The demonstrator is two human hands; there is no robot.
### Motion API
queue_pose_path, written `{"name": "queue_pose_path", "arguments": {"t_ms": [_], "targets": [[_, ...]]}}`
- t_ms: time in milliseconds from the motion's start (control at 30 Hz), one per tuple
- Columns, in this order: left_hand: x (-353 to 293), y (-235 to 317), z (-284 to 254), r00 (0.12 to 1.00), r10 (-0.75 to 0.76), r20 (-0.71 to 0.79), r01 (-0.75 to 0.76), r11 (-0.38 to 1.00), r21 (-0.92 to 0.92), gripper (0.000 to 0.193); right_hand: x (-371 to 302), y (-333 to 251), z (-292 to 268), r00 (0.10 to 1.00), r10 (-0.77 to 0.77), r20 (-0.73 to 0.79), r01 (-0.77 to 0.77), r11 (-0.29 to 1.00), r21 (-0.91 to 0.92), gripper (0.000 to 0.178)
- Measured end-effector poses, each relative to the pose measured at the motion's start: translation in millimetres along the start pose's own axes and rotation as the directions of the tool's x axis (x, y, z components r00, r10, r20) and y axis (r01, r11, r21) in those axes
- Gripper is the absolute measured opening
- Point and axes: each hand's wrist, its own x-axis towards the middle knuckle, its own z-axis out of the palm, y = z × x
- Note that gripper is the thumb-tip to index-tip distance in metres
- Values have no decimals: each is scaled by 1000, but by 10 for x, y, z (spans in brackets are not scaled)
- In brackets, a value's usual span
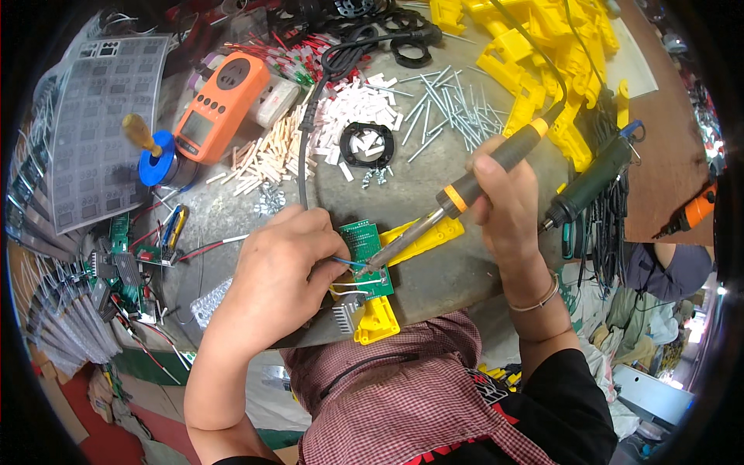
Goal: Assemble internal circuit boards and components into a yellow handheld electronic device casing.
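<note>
In my right hand [504, 194] is a soldering iron [469, 190] with a dark grip and orange bands, my fingers wrapped round it. Its tip points down and left onto a green circuit board [363, 239]. My left hand [287, 260] pinches a thin blue wire [349, 262] whose end meets the board near the iron's tip. White wires and a finned metal heat sink [346, 314] are at the board's lower part. Under the board lies a yellow plastic housing [426, 239], partly covered. A black power cable [304, 155] runs down to behind my left hand.
Beyond my hands lie white ceramic pieces [349, 105], long screws [457, 105] and yellow housings [542, 62]. An orange meter [221, 105] and a blue solder spool [163, 159] stand at left. A dark green electric screwdriver [593, 174] is at right. More circuit boards [124, 263] lie left.
</note>
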Motion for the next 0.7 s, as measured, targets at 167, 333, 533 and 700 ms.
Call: {"name": "queue_pose_path", "arguments": {"t_ms": [167, 333, 533, 700], "targets": [[0, 15, -13, 1000, 8, -1, -8, 1000, 9, 15, -5, -13, 1, 1000, -10, 12, 10, 1000, 3, 22], [8, 15, -8, 1000, 7, 2, -7, 1000, -2, 16, 7, -8, 18, 1000, -14, 4, 14, 1000, 4, 21], [13, -5, -4, 1000, 14, 6, -13, 1000, -28, 16, 1, -6, 14, 1000, -8, -6, 8, 1000, -14, 21], [7, -19, 8, 1000, 1, 4, -1, 999, -42, 16, 3, -4, 39, 998, 42, -38, -43, 999, -33, 26]]}}
